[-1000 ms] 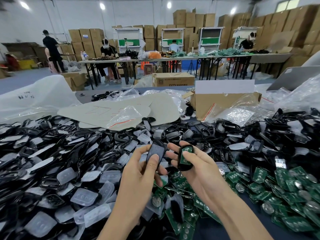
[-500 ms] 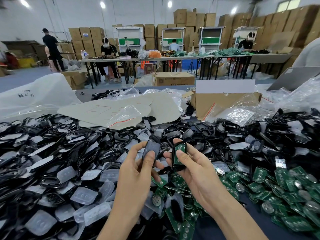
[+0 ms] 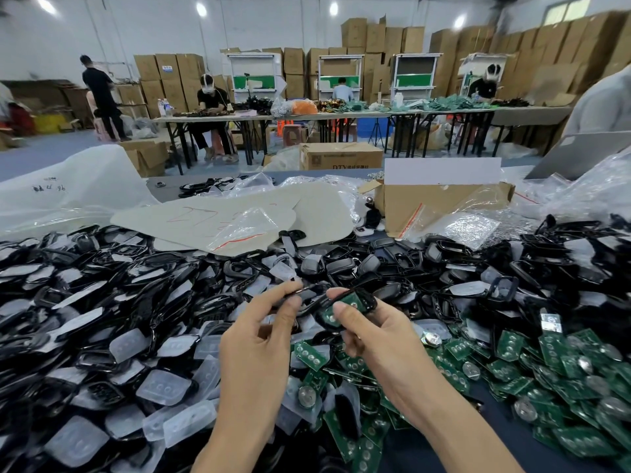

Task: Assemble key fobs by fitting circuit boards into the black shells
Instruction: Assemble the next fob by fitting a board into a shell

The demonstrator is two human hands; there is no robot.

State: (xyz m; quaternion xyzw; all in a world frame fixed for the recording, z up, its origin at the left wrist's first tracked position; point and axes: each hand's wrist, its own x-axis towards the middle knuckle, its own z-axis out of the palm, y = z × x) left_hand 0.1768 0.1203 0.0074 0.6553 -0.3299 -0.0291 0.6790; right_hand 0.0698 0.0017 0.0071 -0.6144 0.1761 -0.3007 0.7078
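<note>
Since the earlier frame your hands have drawn closer together and the two halves are turned edge-on, nearly meeting.

Bench (image 3: 454, 455): buried; black shells (image 3: 102, 268) heaped left and across the back, green boards (image 3: 560, 363) heaped right.

Left hand (image 3: 256, 343): thumb and fingers pinched on a thin black cover (image 3: 304, 293), held by its edge.

Right hand (image 3: 379, 336): closed around a shell (image 3: 362, 300) with a board (image 3: 351, 302) seated inside, thumb pressing its face.

Handling, judged: both parts light, stiff, slick plastic; the board is the fragile item. Grip shell by its rims, keep pressure off the components, and align edges before pressing shut.
</note>
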